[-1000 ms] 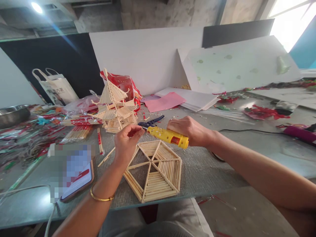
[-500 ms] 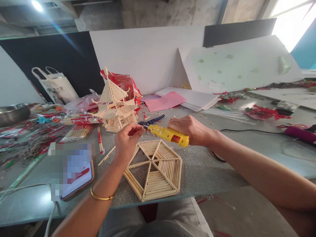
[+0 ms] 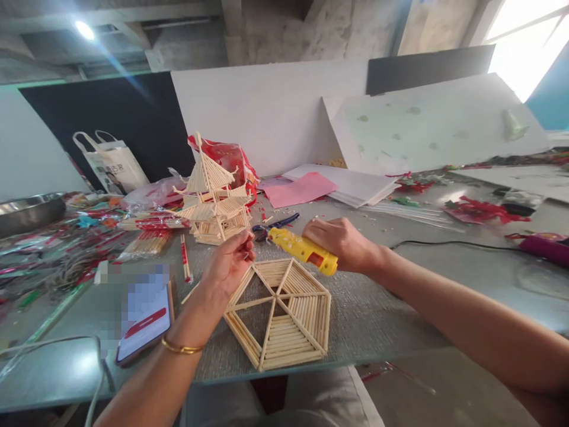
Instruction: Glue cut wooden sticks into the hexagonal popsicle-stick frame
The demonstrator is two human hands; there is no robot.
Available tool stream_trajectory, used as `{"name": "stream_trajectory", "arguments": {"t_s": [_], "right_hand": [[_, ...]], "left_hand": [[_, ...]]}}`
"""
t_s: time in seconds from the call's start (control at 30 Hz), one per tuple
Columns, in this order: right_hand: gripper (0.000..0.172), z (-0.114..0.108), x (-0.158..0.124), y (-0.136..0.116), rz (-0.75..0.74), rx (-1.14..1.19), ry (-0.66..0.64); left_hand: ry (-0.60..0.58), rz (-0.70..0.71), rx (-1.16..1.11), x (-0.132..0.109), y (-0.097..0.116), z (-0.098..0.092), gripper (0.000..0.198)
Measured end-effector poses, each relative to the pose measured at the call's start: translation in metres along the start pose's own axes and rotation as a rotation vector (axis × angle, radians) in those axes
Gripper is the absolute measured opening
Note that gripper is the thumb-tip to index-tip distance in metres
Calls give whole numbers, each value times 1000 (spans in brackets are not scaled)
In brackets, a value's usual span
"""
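My right hand [image 3: 340, 240] is wrapped round a yellow hot glue gun [image 3: 304, 250], its front end pointing left toward my left hand [image 3: 229, 264]. The thumb and fingers of that left hand are pinched together; whatever lies between them is too small to make out. Below both hands a six-sided frame of wooden sticks [image 3: 296, 338] lies flat near the table's front edge. Some of its wedges are filled with rows of sticks, while others show large gaps. A pair of dark-handled pliers [image 3: 284, 221] lies just behind the glue gun's front end.
A stick-built pagoda [image 3: 213, 207] stands behind my left hand. To the left lie a phone [image 3: 149, 320], bundled sticks [image 3: 146, 243] and a metal bowl [image 3: 31, 213]. Pink paper [image 3: 300, 190] and white boards [image 3: 351, 184] lie behind; a black cable [image 3: 453, 242] runs right.
My left hand has drawn slightly away from the glue gun's front end, leaving a gap between them. The whole view has shifted a little. The glue gun remains in my right hand.
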State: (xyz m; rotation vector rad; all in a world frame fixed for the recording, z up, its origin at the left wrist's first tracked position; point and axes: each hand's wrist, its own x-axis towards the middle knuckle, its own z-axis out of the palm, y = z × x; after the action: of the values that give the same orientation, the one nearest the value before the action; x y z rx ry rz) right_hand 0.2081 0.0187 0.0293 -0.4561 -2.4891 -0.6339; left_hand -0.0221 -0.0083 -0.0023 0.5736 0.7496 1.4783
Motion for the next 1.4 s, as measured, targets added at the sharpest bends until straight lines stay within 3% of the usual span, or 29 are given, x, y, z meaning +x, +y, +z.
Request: {"name": "stream_trajectory", "arguments": {"t_s": [0.13, 0.3, 1.4], "right_hand": [[29, 4, 2, -7, -45, 12, -64], [25, 5, 1, -6, -51, -2, -113], [20, 5, 3, -8, -33, 89, -94]], "left_hand": [[-22, -34, -82, 1, -2, 1, 4], [-49, -27, -70, 1, -3, 1, 6], [-72, -87, -78, 2, -8, 3, 2]]}}
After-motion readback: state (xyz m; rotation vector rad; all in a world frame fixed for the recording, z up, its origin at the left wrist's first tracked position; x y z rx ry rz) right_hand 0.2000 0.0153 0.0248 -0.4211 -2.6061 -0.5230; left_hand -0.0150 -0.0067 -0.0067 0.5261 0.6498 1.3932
